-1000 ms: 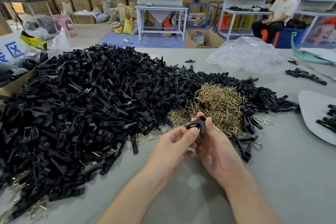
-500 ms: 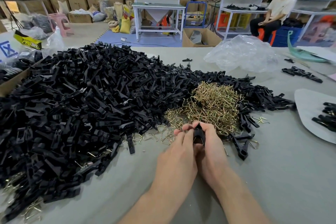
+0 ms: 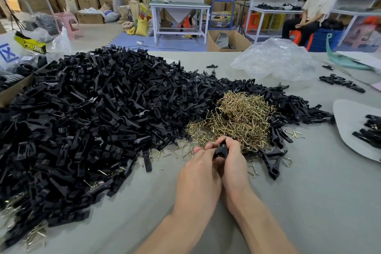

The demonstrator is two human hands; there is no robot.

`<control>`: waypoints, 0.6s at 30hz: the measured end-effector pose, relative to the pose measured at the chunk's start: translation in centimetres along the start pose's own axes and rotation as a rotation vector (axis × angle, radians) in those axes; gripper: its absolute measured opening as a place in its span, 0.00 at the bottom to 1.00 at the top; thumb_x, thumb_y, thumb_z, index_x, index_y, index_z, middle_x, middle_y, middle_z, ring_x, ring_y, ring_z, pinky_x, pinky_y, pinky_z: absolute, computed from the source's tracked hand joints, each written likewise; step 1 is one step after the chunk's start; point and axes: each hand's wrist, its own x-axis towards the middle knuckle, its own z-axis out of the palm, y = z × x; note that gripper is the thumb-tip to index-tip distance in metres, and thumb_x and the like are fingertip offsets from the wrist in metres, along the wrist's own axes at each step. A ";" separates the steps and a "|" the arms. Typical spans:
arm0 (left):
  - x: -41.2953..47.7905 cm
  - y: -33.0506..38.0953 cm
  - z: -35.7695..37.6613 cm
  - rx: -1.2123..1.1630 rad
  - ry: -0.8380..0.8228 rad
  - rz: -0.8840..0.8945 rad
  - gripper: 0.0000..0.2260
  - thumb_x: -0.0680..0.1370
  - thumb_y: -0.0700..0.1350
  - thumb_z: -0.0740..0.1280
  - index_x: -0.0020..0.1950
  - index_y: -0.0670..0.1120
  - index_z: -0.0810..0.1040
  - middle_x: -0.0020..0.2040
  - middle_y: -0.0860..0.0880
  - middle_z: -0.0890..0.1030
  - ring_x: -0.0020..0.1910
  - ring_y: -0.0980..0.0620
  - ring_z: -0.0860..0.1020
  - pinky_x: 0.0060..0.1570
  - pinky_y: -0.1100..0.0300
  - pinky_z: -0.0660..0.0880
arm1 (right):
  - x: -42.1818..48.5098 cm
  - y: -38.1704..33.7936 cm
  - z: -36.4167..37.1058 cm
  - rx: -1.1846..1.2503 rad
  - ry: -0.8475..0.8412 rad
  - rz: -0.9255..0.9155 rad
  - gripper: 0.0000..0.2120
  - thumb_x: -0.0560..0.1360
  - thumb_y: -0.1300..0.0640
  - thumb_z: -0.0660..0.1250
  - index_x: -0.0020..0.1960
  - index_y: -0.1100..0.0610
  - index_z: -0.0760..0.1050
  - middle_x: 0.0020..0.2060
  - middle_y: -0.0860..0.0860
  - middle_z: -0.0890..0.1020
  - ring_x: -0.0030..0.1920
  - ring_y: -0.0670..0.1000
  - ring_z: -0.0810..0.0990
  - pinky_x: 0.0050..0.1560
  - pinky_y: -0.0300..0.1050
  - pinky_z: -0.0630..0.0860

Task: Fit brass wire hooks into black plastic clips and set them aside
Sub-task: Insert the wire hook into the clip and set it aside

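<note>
Pinching one black clip (image 3: 221,149) at the 6 o'clock edge of the brass hook heap (image 3: 241,117) on the bench (image 3: 309,202), the left hand (image 3: 198,173) and right hand (image 3: 235,163), both curled tight round it, probably needed a square, steady squeeze to seat its hidden hook.

Both hands, left hand (image 3: 198,169) and right hand (image 3: 234,163), pinch one black clip (image 3: 221,150) (brass hooks (image 3: 239,117) behind).

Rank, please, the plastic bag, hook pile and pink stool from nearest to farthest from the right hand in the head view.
1. Hook pile, just beyond the right hand.
2. Plastic bag, farther back, right.
3. Pink stool, far back, left.
</note>
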 end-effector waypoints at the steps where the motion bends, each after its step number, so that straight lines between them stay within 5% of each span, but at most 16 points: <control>1: 0.1 0.0 0.1 -0.017 -0.006 0.001 0.15 0.82 0.43 0.61 0.67 0.51 0.77 0.59 0.51 0.81 0.59 0.48 0.77 0.57 0.52 0.74 | 0.0 -0.1 0.0 0.009 -0.002 -0.005 0.08 0.80 0.55 0.58 0.44 0.56 0.71 0.37 0.56 0.79 0.43 0.61 0.85 0.40 0.46 0.81; 11: 0.2 -0.5 -0.3 -0.005 -0.102 0.101 0.17 0.84 0.51 0.59 0.73 0.53 0.71 0.65 0.54 0.76 0.63 0.52 0.73 0.60 0.52 0.72 | -0.1 -1.1 -0.4 0.163 -0.102 0.044 0.11 0.80 0.54 0.59 0.41 0.54 0.75 0.39 0.54 0.80 0.45 0.58 0.84 0.49 0.51 0.82; 18: -0.1 -1.1 -0.4 -0.072 -0.068 0.154 0.24 0.81 0.62 0.57 0.74 0.55 0.65 0.71 0.61 0.70 0.67 0.62 0.67 0.62 0.62 0.69 | 0.2 -1.1 -1.2 0.248 -0.166 0.058 0.09 0.81 0.54 0.58 0.46 0.53 0.75 0.46 0.54 0.82 0.49 0.56 0.84 0.51 0.52 0.83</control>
